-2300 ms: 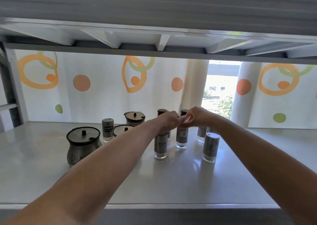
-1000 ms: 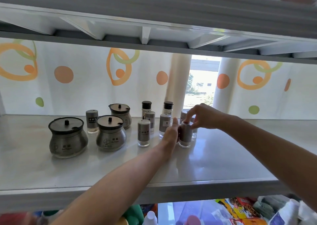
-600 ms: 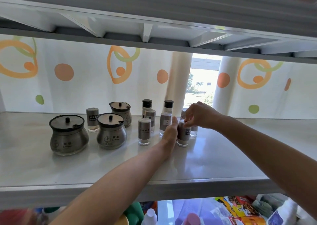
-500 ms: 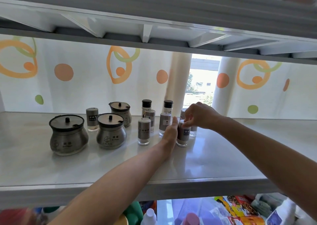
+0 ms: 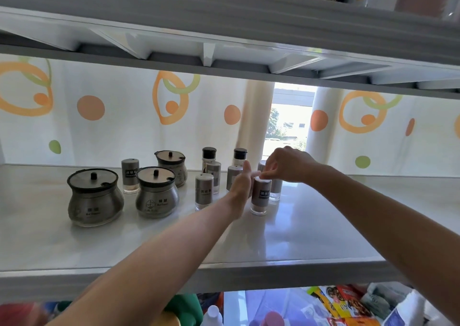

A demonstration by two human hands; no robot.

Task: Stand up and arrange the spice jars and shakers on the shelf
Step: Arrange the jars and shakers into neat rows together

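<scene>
Several grey shakers and three round metal lidded jars stand upright on the white shelf [image 5: 311,231]. The front shaker [image 5: 259,197] stands at the right of the group. My right hand [image 5: 290,164] pinches its cap from above with the fingertips. Flat against the shaker's left side is my left hand [image 5: 239,189], fingers straight and pointing up. Another front shaker [image 5: 204,191] stands just left of that hand. Behind are two black-capped bottles [image 5: 209,154] and more shakers, one partly hidden by my left hand. The largest jar [image 5: 95,199] is at the far left.
The upper shelf [image 5: 224,39] hangs low overhead. A curtain [image 5: 112,116] with orange rings closes the back, with a bright gap at the window. Free shelf surface lies to the right and in front. Packets and bottles [image 5: 348,305] fill the level below.
My right hand has risen from covering the front shaker's top to touching its cap with the fingertips. My left hand's fingers have straightened upward beside it. The shaker has hardly moved.
</scene>
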